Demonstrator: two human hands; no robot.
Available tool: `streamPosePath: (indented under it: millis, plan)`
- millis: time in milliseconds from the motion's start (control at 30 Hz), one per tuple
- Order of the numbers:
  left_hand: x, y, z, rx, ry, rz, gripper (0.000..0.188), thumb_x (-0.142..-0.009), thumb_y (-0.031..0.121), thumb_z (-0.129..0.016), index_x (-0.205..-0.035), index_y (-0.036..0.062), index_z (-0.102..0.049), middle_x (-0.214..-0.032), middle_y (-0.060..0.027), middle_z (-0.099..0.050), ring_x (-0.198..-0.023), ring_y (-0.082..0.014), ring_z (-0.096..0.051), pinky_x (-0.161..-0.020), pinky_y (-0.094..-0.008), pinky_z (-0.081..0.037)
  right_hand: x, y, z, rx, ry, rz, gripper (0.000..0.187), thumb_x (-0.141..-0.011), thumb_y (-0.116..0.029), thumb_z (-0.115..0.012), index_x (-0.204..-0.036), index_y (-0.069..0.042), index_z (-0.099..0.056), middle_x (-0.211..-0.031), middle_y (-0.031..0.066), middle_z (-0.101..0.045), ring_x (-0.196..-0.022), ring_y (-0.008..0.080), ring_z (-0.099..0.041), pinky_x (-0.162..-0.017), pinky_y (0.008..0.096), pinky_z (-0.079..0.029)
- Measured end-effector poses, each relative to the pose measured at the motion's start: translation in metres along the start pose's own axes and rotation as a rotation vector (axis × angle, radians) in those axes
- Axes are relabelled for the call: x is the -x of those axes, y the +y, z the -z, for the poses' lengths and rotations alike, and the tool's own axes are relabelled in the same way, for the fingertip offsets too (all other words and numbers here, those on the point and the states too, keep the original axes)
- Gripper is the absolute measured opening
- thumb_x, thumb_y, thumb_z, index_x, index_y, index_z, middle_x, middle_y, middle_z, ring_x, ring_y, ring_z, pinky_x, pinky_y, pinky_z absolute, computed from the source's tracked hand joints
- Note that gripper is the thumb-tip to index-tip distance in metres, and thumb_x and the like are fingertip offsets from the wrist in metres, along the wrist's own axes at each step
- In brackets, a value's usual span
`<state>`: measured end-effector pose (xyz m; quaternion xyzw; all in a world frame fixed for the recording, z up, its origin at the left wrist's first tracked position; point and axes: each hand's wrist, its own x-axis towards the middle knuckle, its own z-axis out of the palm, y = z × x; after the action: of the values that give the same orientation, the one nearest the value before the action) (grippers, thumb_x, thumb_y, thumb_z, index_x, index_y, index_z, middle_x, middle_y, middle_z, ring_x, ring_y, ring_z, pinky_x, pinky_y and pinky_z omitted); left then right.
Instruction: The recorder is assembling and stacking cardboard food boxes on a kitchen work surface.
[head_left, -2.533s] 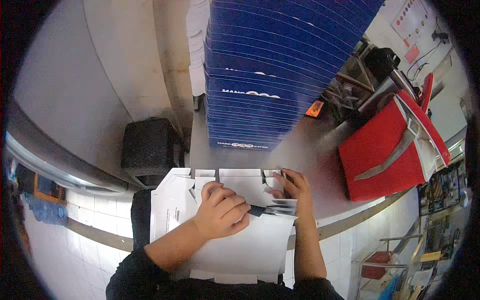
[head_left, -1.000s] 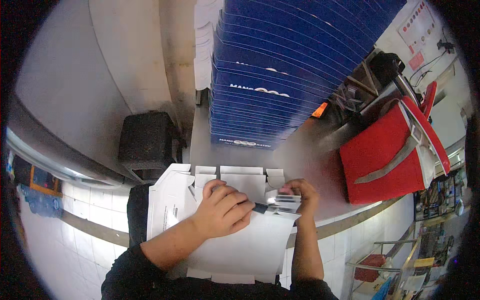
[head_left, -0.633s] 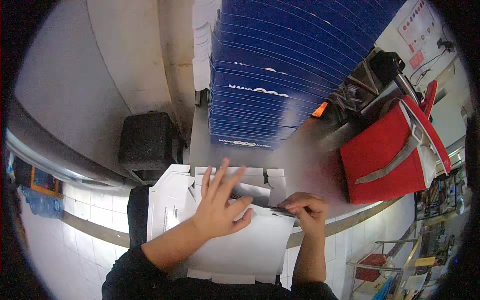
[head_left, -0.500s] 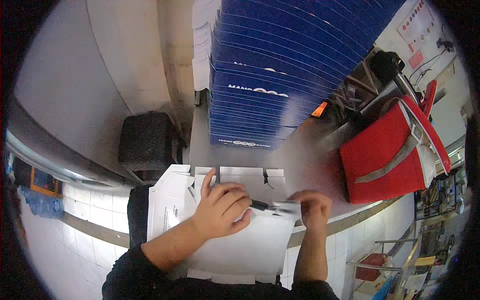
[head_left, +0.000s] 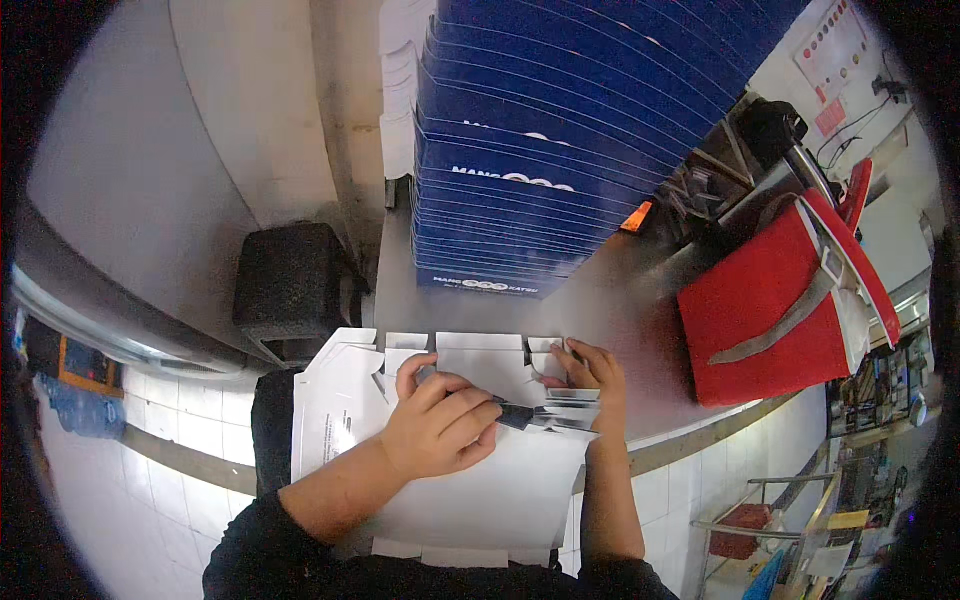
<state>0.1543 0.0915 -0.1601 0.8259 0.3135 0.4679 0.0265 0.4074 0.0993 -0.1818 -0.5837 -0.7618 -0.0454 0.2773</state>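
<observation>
A white unfolded cardboard box blank [head_left: 480, 490] lies in front of me, with cut flaps along its far edge. Over its middle, my left hand [head_left: 440, 420] is closed with the index finger raised, and a dark, flat piece [head_left: 516, 414] juts from its fingertips; whether that is a folded flap or a separate tool I cannot tell. My right hand [head_left: 592, 375] is at the blank's far right corner, thumb and fingers curled around a small white flap [head_left: 546, 345]. Between the hands, narrow folded strips [head_left: 570, 408] stand up from the right edge.
A tall stack of blue printed cardboard boxes [head_left: 500, 230] stands on the grey table [head_left: 640, 310] beyond the blank. A red insulated bag [head_left: 760, 310] sits at the right. Left of the table is a black stool [head_left: 290, 280]. Further right stands a metal rack [head_left: 750, 530].
My right hand has moved away from me and slightly left, from the blank's right edge to its far right corner flap. The left hand stays nearly in place, still holding the dark piece.
</observation>
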Motion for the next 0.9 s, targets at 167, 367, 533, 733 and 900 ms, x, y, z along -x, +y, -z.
streamPosePath:
  millis: [167,367,533,733,900]
  plan:
    - [0.0,-0.001,0.0,-0.021,-0.022,0.004,0.03,-0.066,0.018,-0.075,-0.093,0.0138,-0.061,-0.092,-0.001,-0.061,-0.109,-0.0302,-0.058,-0.102,-0.0579,-0.031,0.006,-0.006,0.011,-0.405,0.084,-0.18,0.024,-0.073,-0.003,-0.068,-0.096,-0.009,-0.071,-0.102,0.0105,-0.07,-0.096,0.0269,-0.063,-0.082,0.0353,-0.05]
    - [-0.005,-0.001,-0.001,-0.018,-0.064,0.035,0.031,-0.067,0.02,-0.075,-0.094,0.014,-0.061,-0.094,-0.0048,-0.055,-0.118,-0.0385,-0.054,-0.103,-0.0596,-0.033,0.026,-0.004,0.018,-0.959,0.116,-0.193,0.008,-0.076,0.002,-0.067,-0.084,0.002,-0.066,-0.086,0.0167,-0.07,-0.077,0.0282,-0.069,-0.07,0.0368,-0.055]
    - [-0.001,-0.003,-0.002,-0.003,-0.038,-0.01,0.035,-0.064,0.02,-0.077,-0.094,0.0135,-0.06,-0.095,-0.0064,-0.054,-0.107,-0.035,-0.058,-0.094,-0.0558,-0.039,0.012,-0.01,0.034,-1.22,-0.061,0.005,0.008,-0.083,-0.004,-0.067,-0.085,0.004,-0.066,-0.084,0.0175,-0.069,-0.073,0.0305,-0.07,-0.064,0.0407,-0.057]
    - [0.002,-0.002,-0.003,-0.012,0.082,-0.074,0.04,-0.057,0.017,-0.076,-0.093,0.0151,-0.061,-0.098,-0.0022,-0.054,-0.082,-0.0247,-0.053,-0.072,-0.0417,-0.038,0.012,-0.005,0.031,-1.053,0.055,-0.533,0.023,-0.076,0.007,-0.069,-0.099,0.001,-0.07,-0.092,0.0142,-0.071,-0.088,0.0292,-0.068,-0.082,0.0352,-0.053]
    - [0.003,-0.003,-0.001,0.0,0.133,-0.089,0.031,-0.06,0.015,-0.074,-0.09,0.0148,-0.065,-0.093,0.0013,-0.058,-0.077,-0.0194,-0.052,-0.071,-0.0381,-0.037,-0.012,-0.005,0.012,-0.3,-0.056,-0.157,0.041,-0.072,0.0,-0.076,-0.11,-0.016,-0.072,-0.124,0.0133,-0.06,-0.11,0.0315,-0.059,-0.091,0.0363,-0.051]
